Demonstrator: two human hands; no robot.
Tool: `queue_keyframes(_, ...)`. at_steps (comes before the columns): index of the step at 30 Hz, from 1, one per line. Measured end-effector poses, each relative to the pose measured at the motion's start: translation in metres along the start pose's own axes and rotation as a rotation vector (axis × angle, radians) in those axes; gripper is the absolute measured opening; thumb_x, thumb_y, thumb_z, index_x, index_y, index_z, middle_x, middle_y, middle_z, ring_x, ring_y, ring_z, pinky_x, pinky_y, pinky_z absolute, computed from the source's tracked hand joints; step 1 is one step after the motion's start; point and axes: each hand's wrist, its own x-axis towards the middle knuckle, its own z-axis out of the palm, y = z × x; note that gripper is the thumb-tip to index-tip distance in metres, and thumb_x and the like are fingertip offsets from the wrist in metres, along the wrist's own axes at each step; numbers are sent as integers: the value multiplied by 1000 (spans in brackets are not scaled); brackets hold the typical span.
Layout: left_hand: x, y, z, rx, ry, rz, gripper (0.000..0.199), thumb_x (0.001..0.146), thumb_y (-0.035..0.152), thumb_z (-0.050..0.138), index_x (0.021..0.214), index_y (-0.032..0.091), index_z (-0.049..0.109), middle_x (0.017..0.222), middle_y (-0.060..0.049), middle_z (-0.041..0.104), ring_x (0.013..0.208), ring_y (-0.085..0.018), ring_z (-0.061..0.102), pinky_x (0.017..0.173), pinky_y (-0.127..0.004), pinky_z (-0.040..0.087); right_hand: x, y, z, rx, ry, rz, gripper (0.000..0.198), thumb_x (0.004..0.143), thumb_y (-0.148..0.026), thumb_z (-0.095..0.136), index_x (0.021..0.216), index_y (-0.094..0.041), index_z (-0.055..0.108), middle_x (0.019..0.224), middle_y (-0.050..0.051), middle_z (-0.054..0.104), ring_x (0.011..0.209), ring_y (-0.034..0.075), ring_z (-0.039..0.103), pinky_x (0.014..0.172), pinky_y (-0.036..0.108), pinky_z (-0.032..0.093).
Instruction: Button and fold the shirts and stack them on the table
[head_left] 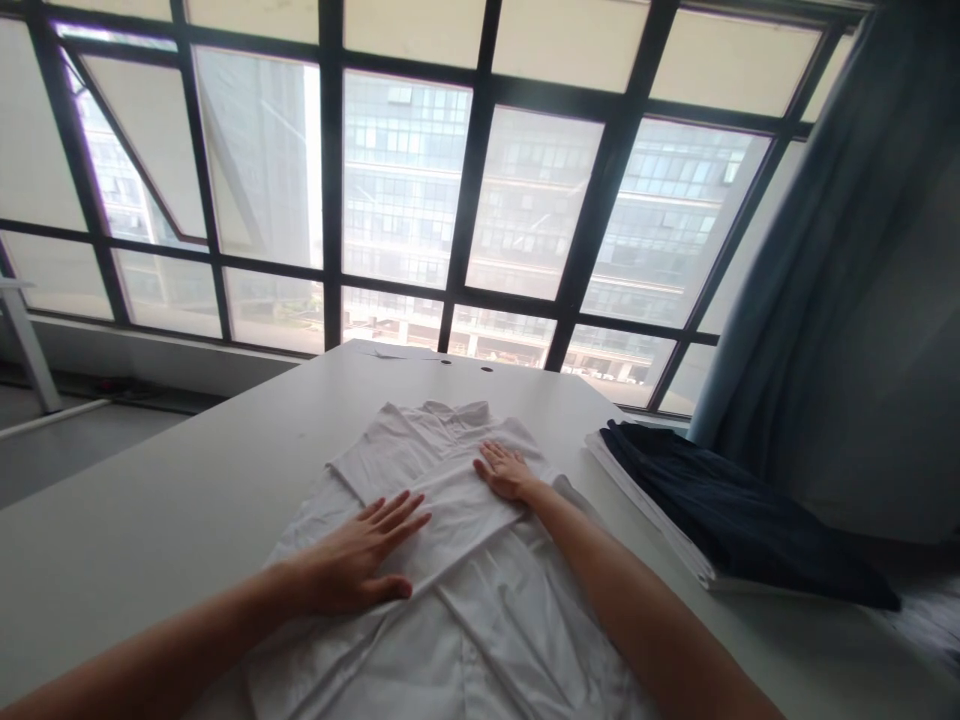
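Note:
A white button-up shirt (465,560) lies on the white table (187,500), its collar toward the window and its lower part running out of view at the bottom. One sleeve is laid slantwise across the front. My left hand (360,560) rests on the shirt with fingers spread, left of the middle. Farther up, near the shirt's right shoulder, my right hand (504,472) lies flat on the cloth. Neither hand grips anything. Wrinkles show in the fabric below the sleeve.
Dark navy folded clothing (720,500) lies on white folded cloth (652,510) at the table's right side. A blue-grey curtain (780,300) hangs behind it. Large windows (405,180) stand beyond the table's far edge. A white table leg (30,350) is at far left.

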Motion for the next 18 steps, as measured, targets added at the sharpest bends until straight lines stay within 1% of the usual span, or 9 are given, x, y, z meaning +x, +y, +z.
queue_keyframes(2, -1, -1, 0, 12, 0, -20, 90, 90, 73, 42, 160, 27, 8, 164, -7, 1, 150, -34, 4, 121, -55, 12, 17, 29, -3, -15, 4, 114, 72, 99, -60, 16, 159, -20, 18, 166, 5, 11, 152, 23, 9, 121, 51, 5)
queue_keyframes(5, 1, 2, -1, 7, -14, -5, 90, 91, 72, 41, 160, 28, 3, 164, -7, 3, 150, -33, 5, 122, -54, 10, 36, 68, -9, -36, 16, 226, 72, 98, -61, 16, 159, -22, 16, 166, 4, 8, 152, 22, 7, 120, 53, 4)
queue_keyframes(8, 4, 7, -4, -13, -45, 9, 91, 91, 72, 40, 160, 26, 3, 163, -8, 9, 150, -32, 9, 122, -51, 10, 48, 92, -15, -41, 27, 241, 72, 98, -61, 17, 159, -22, 16, 166, 3, 9, 152, 20, 7, 120, 53, 7)
queue_keyframes(10, 6, 11, -7, -13, -77, 0, 92, 91, 73, 39, 160, 23, 6, 163, -9, 10, 150, -32, 10, 123, -50, 10, 51, 97, -20, -56, 27, 237, 72, 98, -61, 16, 159, -22, 17, 166, 4, 10, 152, 20, 8, 120, 53, 9)
queue_keyframes(12, 7, 13, -10, -8, -103, -14, 92, 90, 75, 38, 160, 21, 10, 162, -10, 11, 150, -32, 10, 122, -51, 10, 50, 90, -24, -104, 27, 249, 68, 100, -57, 17, 158, -22, 19, 166, 5, 13, 152, 22, 11, 120, 54, 9)
queue_keyframes(14, 8, 15, -11, -6, -115, -23, 93, 89, 77, 38, 159, 20, 15, 162, -11, 11, 150, -32, 9, 122, -52, 9, 42, 70, -25, -174, 47, 218, 62, 102, -48, 20, 157, -21, 24, 164, 8, 18, 151, 23, 15, 119, 56, 5)
queue_keyframes(15, 9, 15, -11, -5, -117, -27, 94, 88, 78, 38, 159, 19, 17, 162, -11, 11, 150, -33, 8, 122, -53, 8, 36, 54, -24, -199, 64, 169, 59, 102, -44, 22, 156, -19, 27, 164, 9, 20, 151, 24, 16, 119, 55, 3)
queue_keyframes(16, 9, 15, -11, -2, -117, -31, 95, 87, 78, 38, 159, 19, 19, 163, -11, 11, 150, -33, 7, 122, -53, 7, 27, 36, -20, -210, 89, 85, 58, 102, -41, 25, 155, -18, 29, 163, 11, 21, 151, 24, 16, 120, 54, 2)
queue_keyframes(18, 10, 14, -10, 6, -120, -38, 97, 87, 79, 38, 159, 17, 19, 163, -12, 10, 150, -32, 6, 122, -52, 6, 4, -4, -9, -142, 110, -121, 63, 101, -46, 29, 156, -14, 28, 163, 13, 20, 151, 24, 15, 121, 51, 5)
